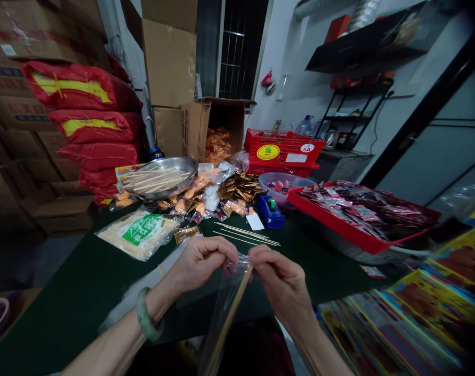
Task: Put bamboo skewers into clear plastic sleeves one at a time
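Both of my hands pinch the top edge of a long clear plastic bag (218, 318) over the near edge of the table. My left hand (200, 261), with a green bangle at the wrist, grips the bag's left corner. My right hand (280, 274) holds its right side, close to the upper end of thin wooden sticks (233, 318) that slant down inside or against the bag. Just beyond my fingers, several loose sticks (247, 234) lie on the dark green tabletop (76, 277). A sealed pack of sticks (141, 232) with a green label rests to the left.
A metal bowl of sticks (159, 177) stands at the back left, beside piled orange and gold packets (241, 190). A blue tape dispenser (270, 211) sits mid-table. On the right are a red tray (339, 230) full of sachets and stacked yellow printed packaging (429, 303).
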Demonstrator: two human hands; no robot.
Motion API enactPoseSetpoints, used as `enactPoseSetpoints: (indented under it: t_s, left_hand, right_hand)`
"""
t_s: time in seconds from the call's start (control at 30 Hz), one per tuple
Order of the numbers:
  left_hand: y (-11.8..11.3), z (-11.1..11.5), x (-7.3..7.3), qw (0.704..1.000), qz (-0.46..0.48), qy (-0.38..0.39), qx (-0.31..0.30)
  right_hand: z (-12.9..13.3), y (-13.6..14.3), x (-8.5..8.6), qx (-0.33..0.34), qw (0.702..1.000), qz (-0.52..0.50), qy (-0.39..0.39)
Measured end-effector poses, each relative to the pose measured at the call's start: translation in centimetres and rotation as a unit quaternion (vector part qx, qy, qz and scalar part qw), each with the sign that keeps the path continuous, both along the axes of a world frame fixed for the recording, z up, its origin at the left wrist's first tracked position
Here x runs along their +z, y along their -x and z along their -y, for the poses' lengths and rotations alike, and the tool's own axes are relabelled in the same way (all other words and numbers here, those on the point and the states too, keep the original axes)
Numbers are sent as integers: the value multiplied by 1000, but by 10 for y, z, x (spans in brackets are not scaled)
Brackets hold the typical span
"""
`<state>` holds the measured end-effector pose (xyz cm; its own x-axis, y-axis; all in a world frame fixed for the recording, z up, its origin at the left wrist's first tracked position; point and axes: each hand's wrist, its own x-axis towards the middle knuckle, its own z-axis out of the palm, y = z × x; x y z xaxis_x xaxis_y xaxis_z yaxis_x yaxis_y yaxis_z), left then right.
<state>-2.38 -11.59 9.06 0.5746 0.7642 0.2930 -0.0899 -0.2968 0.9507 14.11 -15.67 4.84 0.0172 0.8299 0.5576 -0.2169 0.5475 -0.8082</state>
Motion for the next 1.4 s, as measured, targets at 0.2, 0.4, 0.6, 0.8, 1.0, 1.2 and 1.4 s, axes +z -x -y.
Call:
enactPoseSetpoints:
  t_s: [0.2, 0.4, 0.6, 0.8, 1.0, 1.2, 1.4]
  left_hand:
    - [1, -8, -13, 994, 61, 84, -17]
    - [-1, -4, -11, 983, 79, 166, 24]
    - [2, 4, -11, 982, 30, 182, 29]
    - [3, 9, -11, 985, -12, 167, 30]
    - [2, 10, -16, 988, -37, 145, 35]
    - [1, 12, -17, 993, -43, 88, 67]
    - [-1, 10, -17, 995, -38, 82, 50]
  right_hand:
    - [10, -1, 11, -155, 958, 212, -118]
    - [14, 0, 11, -228, 926, 258, -152]
    - [13, 0, 7, -186, 942, 242, -143]
    - [13, -2, 8, -156, 953, 222, -132]
    - [13, -2, 9, -135, 959, 216, -127]
    - [11, -4, 2, -105, 991, 82, -26]
    - [-2, -7, 13, 61, 979, 107, 162]
